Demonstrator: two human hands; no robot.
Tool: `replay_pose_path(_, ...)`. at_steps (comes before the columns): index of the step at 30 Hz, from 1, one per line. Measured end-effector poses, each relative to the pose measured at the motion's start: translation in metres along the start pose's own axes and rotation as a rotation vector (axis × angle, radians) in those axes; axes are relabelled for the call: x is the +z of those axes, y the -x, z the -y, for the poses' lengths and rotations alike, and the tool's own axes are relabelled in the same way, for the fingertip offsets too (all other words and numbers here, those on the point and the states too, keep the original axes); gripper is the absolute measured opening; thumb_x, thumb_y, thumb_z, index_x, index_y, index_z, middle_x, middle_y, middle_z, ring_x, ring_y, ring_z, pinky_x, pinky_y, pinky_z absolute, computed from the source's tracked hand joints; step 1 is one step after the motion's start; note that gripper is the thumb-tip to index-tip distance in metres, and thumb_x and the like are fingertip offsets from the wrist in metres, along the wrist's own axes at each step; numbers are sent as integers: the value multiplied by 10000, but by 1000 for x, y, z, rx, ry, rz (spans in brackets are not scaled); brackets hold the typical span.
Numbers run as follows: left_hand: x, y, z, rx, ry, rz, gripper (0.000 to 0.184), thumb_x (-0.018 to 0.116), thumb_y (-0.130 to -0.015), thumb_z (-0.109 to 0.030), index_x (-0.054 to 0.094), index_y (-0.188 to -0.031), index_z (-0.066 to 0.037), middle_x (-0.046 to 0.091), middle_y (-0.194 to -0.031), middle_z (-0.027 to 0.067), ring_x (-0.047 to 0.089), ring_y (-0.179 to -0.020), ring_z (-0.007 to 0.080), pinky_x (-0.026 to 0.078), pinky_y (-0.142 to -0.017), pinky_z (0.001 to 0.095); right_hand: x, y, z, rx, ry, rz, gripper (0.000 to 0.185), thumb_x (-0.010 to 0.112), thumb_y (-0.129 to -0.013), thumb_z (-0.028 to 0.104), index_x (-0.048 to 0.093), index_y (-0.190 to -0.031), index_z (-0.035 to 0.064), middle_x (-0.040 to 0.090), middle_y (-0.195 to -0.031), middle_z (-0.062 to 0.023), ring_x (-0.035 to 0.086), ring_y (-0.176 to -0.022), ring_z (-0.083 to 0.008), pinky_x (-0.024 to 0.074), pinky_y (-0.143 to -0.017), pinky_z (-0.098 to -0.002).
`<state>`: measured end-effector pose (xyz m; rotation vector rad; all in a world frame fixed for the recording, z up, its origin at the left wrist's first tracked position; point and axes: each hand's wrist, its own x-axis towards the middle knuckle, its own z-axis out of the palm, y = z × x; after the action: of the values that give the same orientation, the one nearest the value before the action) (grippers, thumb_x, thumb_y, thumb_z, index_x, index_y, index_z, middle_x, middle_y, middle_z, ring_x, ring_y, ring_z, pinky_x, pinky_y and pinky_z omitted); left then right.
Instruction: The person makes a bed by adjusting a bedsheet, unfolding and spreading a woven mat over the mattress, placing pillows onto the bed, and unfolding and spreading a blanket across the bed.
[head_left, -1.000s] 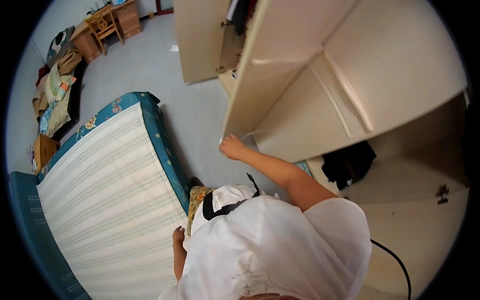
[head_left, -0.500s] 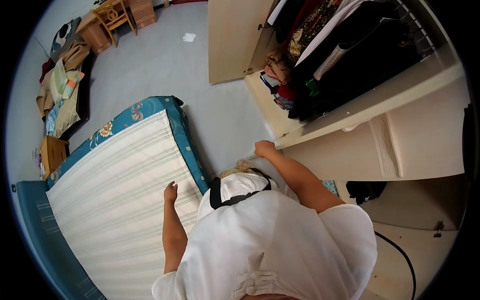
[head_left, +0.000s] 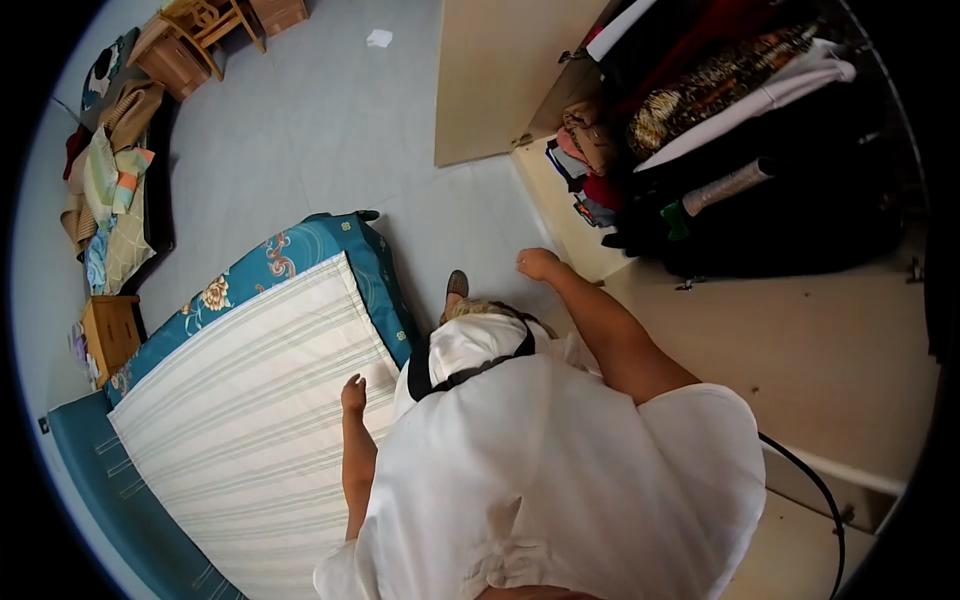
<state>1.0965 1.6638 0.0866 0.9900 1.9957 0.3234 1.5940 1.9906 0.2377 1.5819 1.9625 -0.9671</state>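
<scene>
My right hand (head_left: 538, 264) is held out over the grey floor, near the bottom edge of the open wardrobe (head_left: 560, 210). Its fingers are curled, and whether anything is in them is too small to tell. My left hand (head_left: 354, 392) hangs over the striped white sheet on the bed (head_left: 250, 400), fingers apart and holding nothing. Inside the wardrobe hang black clothes (head_left: 780, 230), a patterned garment (head_left: 690, 105) and a white one (head_left: 750, 110). Folded clothes (head_left: 590, 170) lie at its base.
An open wardrobe door (head_left: 490, 80) stands at the top. A wooden chair (head_left: 205, 22) and desk (head_left: 165, 60) are at the upper left. Piled bedding (head_left: 120, 180) lies by the left wall, above a wooden nightstand (head_left: 110, 335). White paper (head_left: 379, 38) is on the floor.
The wardrobe door that my right hand held has swung aside, and the hanging clothes have come into view. My right hand is now away from that door's edge. My body has moved forward.
</scene>
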Motion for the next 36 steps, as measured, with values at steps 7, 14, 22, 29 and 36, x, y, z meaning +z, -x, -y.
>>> replay_pose_path(7, -14, -32, -58, -246, 155, 23, 402, 546, -824, -331, 574, -1127, -70, 645, -944, 164, 600, -904, 316, 468, -798, 385, -84, -95, 10, -140, 295, 53, 367, 436, -873, 318, 592, -1013, 17, 579, -1086, -163, 539, -1002, -324, 430, -853, -408)
replay_pose_path(14, -69, -106, -134, -220, 38, 4, 412, 519, -828, -368, 571, -1141, -107, 611, -1044, 165, 556, -1005, 322, 444, -863, 400, -145, -199, 53, -295, 72, -33, 378, 516, -833, 341, 588, -1082, 66, 602, -1044, -162, 569, -966, -298, 438, -847, -364)
replay_pose_path(22, -182, -273, -169, -193, -10, -69, 418, 512, -823, -360, 564, -1148, -102, 572, -1138, 147, 526, -1061, 328, 421, -902, 396, -246, -291, 150, -355, -36, -115, 337, 567, -789, 306, 621, -1013, 60, 634, -913, -169, 603, -867, -302, 468, -782, -359)
replay_pose_path(29, -279, -378, -254, -39, 158, -277, 405, 475, -847, -335, 535, -1182, -116, 584, -1091, 178, 542, -1023, 344, 419, -897, 402, -298, -384, 257, -498, 16, 17, 307, 549, -809, 276, 618, -1008, 52, 639, -920, -155, 610, -841, -274, 472, -746, -357)
replay_pose_path(36, -304, -429, -278, -138, 409, -369, 406, 507, -828, -361, 573, -1137, -106, 615, -1009, 187, 574, -970, 328, 441, -852, 390, -380, -495, 352, -611, 243, 130, 321, 542, -818, 294, 606, -1039, 70, 634, -959, -141, 595, -882, -298, 466, -776, -365)
